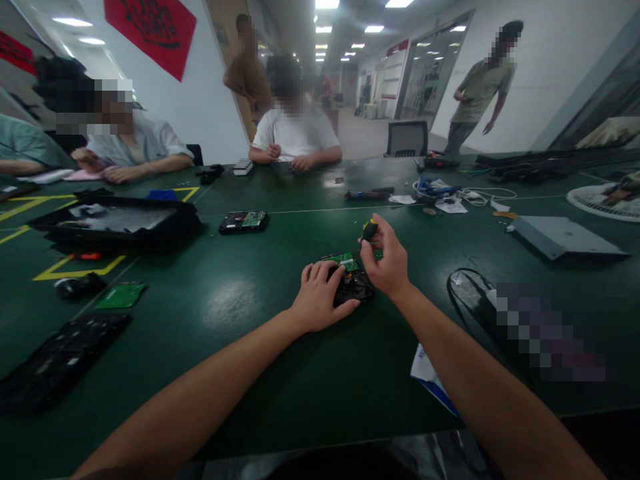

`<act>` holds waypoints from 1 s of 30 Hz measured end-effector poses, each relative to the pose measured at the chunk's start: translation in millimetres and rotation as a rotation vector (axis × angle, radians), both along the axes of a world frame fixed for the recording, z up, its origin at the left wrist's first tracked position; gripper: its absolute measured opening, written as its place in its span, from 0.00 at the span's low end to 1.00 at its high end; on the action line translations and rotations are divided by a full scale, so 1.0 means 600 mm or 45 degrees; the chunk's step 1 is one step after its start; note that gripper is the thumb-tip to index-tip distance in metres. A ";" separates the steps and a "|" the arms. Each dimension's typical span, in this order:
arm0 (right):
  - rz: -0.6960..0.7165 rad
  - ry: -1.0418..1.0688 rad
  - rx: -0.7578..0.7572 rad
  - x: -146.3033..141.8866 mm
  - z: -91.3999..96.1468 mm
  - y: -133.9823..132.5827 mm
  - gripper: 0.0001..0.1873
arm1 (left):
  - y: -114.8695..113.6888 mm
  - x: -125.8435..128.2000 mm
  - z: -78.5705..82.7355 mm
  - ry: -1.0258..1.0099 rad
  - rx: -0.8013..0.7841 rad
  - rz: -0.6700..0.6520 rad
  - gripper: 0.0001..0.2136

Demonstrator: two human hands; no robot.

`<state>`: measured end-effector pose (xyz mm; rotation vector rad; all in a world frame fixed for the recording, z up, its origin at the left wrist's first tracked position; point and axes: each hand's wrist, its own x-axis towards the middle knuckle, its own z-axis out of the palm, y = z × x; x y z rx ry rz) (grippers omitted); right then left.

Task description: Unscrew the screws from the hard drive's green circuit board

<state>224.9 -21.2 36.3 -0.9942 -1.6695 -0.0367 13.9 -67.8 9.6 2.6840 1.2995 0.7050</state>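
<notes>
My left hand [316,298] lies over the left side of a small opened black electronic device [355,288], its thumb along the near edge and its fingers reaching across the top. A green circuit board [347,261] shows at the device's far side. Above the device's right edge, my right hand [389,263] pinches a screwdriver [369,231] by its dark handle with a yellow end. The screwdriver's shaft and tip cannot be made out. Part of the device is hidden under my left hand.
Another opened device [243,221], a black tray-like housing [120,223], a green board [121,295] and a black panel [63,360] lie leftward. At right are a grey metal box [567,237], tangled cables [435,189] and a paper packet [430,377]. People sit across the table.
</notes>
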 end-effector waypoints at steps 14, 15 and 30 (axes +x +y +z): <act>-0.007 0.055 -0.002 -0.001 -0.001 0.001 0.34 | -0.001 0.002 0.002 0.027 0.016 0.004 0.38; -0.024 0.055 0.010 -0.001 -0.001 0.000 0.35 | -0.001 0.002 0.001 0.026 0.018 0.004 0.38; -0.067 -0.009 0.052 0.003 0.004 -0.002 0.33 | 0.001 0.001 -0.005 0.003 0.017 0.001 0.37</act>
